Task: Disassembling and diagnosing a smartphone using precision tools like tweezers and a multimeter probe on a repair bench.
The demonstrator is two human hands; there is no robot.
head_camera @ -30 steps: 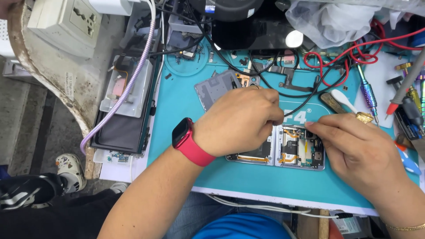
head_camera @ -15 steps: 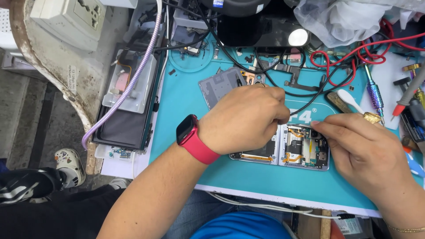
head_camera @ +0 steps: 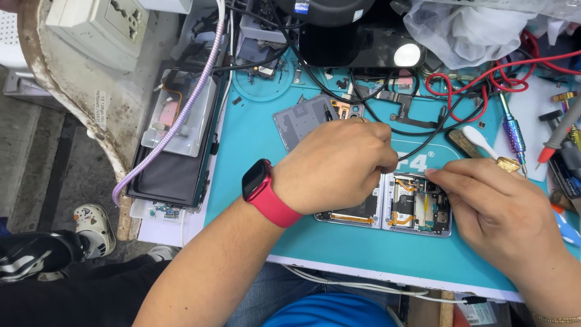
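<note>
Opened phone [head_camera: 399,206] lies flat on the teal mat [head_camera: 254,157]. Left hand [head_camera: 333,163] curled over its left half, grip unclear; right hand [head_camera: 496,212] pinched at the top edge — a slip could tear the orange ribbon cables.

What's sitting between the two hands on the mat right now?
In the head view, the opened foldable phone lies between the left hand and right hand, on the teal mat; both hands' fingertips meet over its upper edge.

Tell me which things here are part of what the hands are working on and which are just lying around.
In use: opened folding phone, left hand, right hand, teal mat.
Lying about: grey back cover, red wire, screwdriver, wall socket, plastic bag.
</note>
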